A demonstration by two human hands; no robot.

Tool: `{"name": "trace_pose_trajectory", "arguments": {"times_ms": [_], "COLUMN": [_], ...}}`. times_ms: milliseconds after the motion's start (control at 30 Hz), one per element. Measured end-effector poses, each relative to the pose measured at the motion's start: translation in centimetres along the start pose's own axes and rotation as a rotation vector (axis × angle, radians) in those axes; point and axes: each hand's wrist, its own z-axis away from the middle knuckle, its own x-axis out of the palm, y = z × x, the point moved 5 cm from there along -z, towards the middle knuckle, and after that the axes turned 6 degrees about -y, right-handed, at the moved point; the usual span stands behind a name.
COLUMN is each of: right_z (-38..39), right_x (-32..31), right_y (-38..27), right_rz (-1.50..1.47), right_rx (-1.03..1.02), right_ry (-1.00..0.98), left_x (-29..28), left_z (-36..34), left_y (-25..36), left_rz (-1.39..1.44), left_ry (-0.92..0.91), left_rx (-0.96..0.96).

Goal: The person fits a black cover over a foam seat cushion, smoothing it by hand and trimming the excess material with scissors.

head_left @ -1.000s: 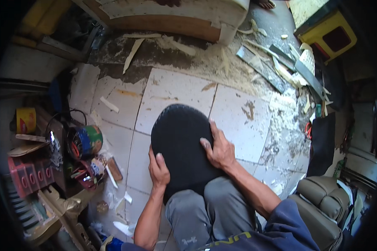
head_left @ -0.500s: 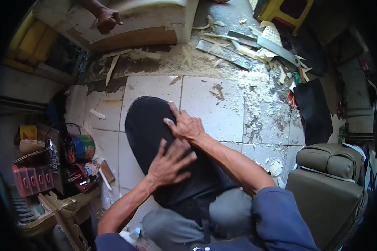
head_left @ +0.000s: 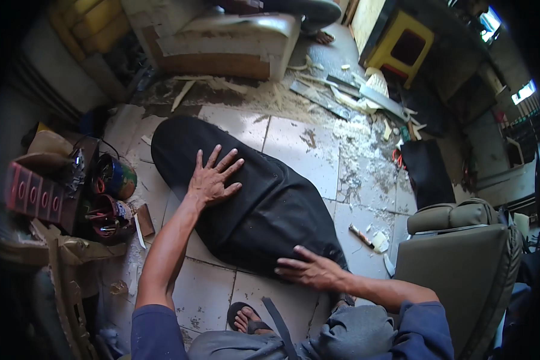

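Note:
A long black upholstered piece (head_left: 270,210) with a rounded far end and creases across its wider near part lies diagonally on the white tiled floor (head_left: 309,162). My left hand (head_left: 215,179) rests on its upper middle, fingers spread flat. My right hand (head_left: 309,270) touches its lower right part with the fingers stretched out. Below them my sandalled foot (head_left: 249,321) stands on the tiles, beside a dark strap (head_left: 276,318) hanging near my knee.
An olive padded seat (head_left: 438,270) stands at right, near a black sheet (head_left: 426,174). Tool containers (head_left: 111,213) and a pink drawer unit (head_left: 36,192) crowd the left. Offcuts (head_left: 366,96), a yellow stool (head_left: 399,48) and a person's foot (head_left: 324,37) are beyond, by a worn white base (head_left: 228,48).
The black piece has moved from upright against my knees to lying across the floor. My hands have let go of its sides and now rest spread on top, further apart.

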Motion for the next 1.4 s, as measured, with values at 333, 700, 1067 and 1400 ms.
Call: {"name": "trace_pose_trajectory", "arguments": {"times_ms": [333,700,1067,1400], "right_z": [6.8,6.6,-1.9,-4.2], "right_x": [2.4,5.7,8.7,11.7], "right_y": [17.0,24.7,40.3,42.6], "right_rz": [-0.201,-1.183,-1.147,-1.124], "right_rx": [0.672,1.336,1.082,1.175], "right_ry": [-0.033,0.772,0.428,0.428], "left_x": [-0.1,-0.6,0.4,-0.4], "left_z": [7.0,15.7,15.6,14.4], "left_y": [7.3,15.3,16.2,15.7], "left_rz": [0.199,0.239,0.276,0.201], "left_ry": [-0.177,-0.382,-0.444,-0.483], "left_rx": [-0.528,-0.510,-0.266,-0.174]}}
